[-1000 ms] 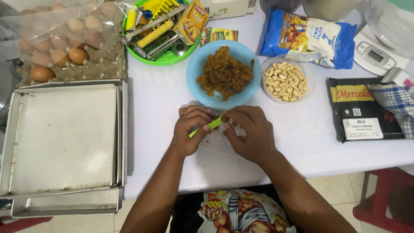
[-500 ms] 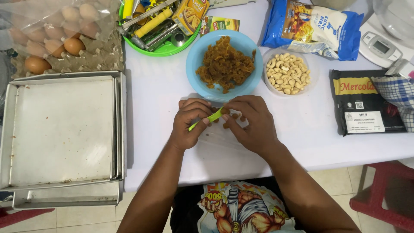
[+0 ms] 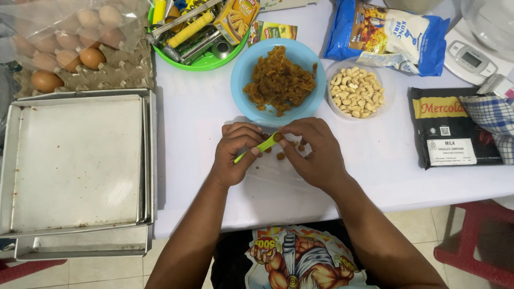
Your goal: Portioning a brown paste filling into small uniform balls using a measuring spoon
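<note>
- Left hand [image 3: 235,152] gripped a small lime-green plastic spoon [image 3: 261,146], its tip loaded with brown filling.
- Right hand [image 3: 313,150] was closed, fingertips pinching at the spoon's tip.
- Both hands worked over the white table [image 3: 203,128], just below a round blue bowl [image 3: 243,80] of brown shredded filling.
- Clear tub of cashews [image 3: 357,92] stood beside the bowl.

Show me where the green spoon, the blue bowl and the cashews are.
green spoon [image 3: 261,146], head view, on the middle of its handle.
blue bowl [image 3: 242,80], head view, on the bare left inner wall.
cashews [image 3: 357,91], head view, on the middle of the pile.
</note>
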